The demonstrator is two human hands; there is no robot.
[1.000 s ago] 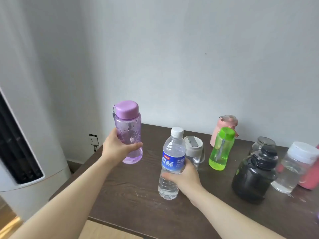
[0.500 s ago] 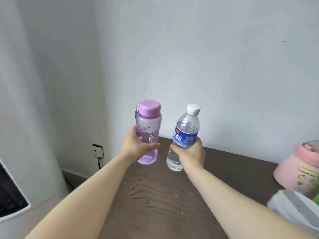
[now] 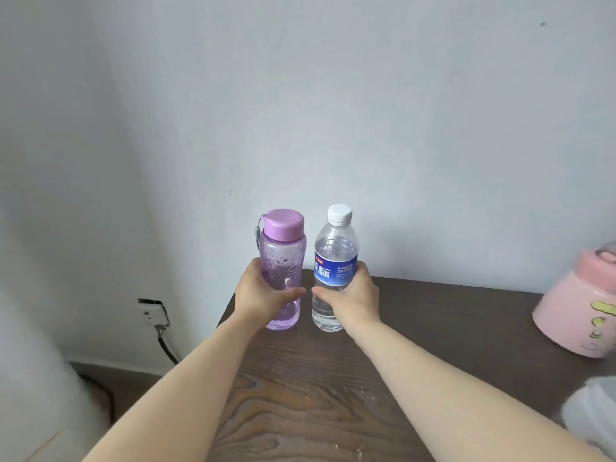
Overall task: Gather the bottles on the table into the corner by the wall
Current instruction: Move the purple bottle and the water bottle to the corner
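Note:
My left hand (image 3: 263,293) grips a purple bottle (image 3: 283,251) with a purple cap. Right beside it, my right hand (image 3: 353,296) grips a clear water bottle (image 3: 335,258) with a blue label and white cap. Both bottles stand upright side by side at the far left corner of the dark wooden table (image 3: 316,395), close to the wall, their bases at or just above the tabletop. A pink bottle (image 3: 580,311) stands at the right edge of the view.
The table's left edge falls away just left of the purple bottle. A wall socket (image 3: 153,311) with a black cable sits low on the wall beside the table. A blurred white lid (image 3: 593,411) shows at the lower right.
Both hands have carried their bottles from mid-table leftward and down into the far corner by the wall. The view has swung left, so most other bottles are out of frame.

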